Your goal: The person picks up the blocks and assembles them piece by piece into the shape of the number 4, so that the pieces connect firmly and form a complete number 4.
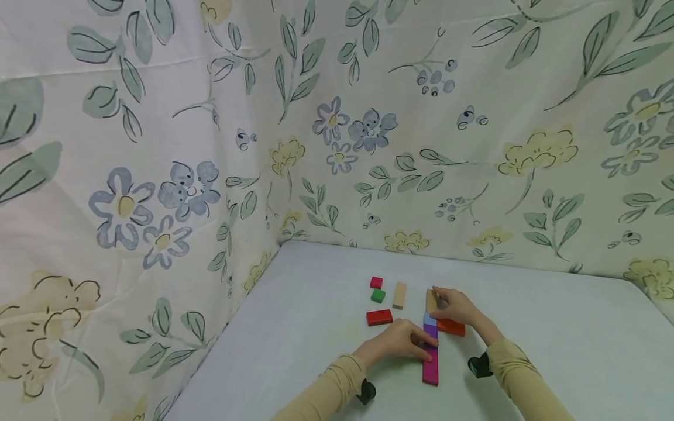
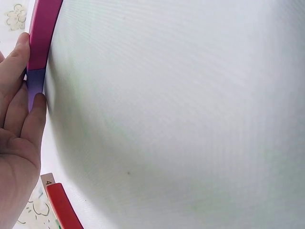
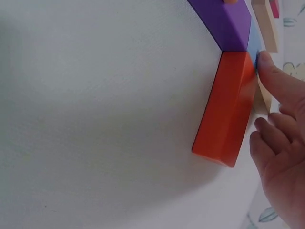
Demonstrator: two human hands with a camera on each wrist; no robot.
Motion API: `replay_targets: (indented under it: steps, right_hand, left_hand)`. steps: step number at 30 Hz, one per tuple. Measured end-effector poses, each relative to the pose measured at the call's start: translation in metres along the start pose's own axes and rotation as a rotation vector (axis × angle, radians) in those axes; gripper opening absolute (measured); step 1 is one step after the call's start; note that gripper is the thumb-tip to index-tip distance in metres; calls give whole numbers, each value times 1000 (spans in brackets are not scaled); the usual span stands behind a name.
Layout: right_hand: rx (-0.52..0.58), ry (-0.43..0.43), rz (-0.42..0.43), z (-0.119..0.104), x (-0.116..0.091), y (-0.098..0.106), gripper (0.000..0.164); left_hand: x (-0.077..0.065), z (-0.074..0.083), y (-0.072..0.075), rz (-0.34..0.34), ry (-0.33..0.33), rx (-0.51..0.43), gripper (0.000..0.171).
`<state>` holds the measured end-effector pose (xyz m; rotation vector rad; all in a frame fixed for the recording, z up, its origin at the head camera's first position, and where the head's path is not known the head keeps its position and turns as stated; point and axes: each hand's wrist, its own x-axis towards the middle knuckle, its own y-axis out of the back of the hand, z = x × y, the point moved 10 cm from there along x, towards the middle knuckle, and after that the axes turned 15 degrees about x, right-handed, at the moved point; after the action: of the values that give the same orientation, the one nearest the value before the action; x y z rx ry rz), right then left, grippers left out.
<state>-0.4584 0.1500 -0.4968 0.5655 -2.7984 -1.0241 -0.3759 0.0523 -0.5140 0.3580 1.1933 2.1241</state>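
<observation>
A row of wooden blocks runs away from me: a magenta block [image 1: 430,369], a purple block [image 1: 430,331], a light blue block [image 1: 430,319] and a tan block [image 1: 431,300]. An orange block [image 3: 224,109] juts out to the right beside the light blue one. My left hand [image 1: 396,340] holds the row where magenta meets purple, its fingertips [image 2: 40,100] against the purple block. With its thumb at the light blue block and index finger at the tan block's far end, my right hand [image 1: 459,309] grips the tan block.
Left of the row lie a red block [image 1: 380,317], a green cube [image 1: 378,296], a small red block [image 1: 376,282] and another tan block [image 1: 399,295]. Floral cloth [image 1: 368,193] hangs behind and left of the white table [image 1: 310,292].
</observation>
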Motion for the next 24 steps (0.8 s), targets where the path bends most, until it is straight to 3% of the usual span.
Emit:
replay_targets:
  steps: [11,16,24]
  right_hand:
    - [90,61,77,-11,-10,13,60]
    - [125,48,107,-10,-12,17,54]
    - [154,61,149,-20,-21,26,54]
  left_hand:
    - [3,0,-2,-9,-14,-16,31]
    - [4,-1,-2,-6,-31,0,31]
    - [3,0,1,2,-43,26,31]
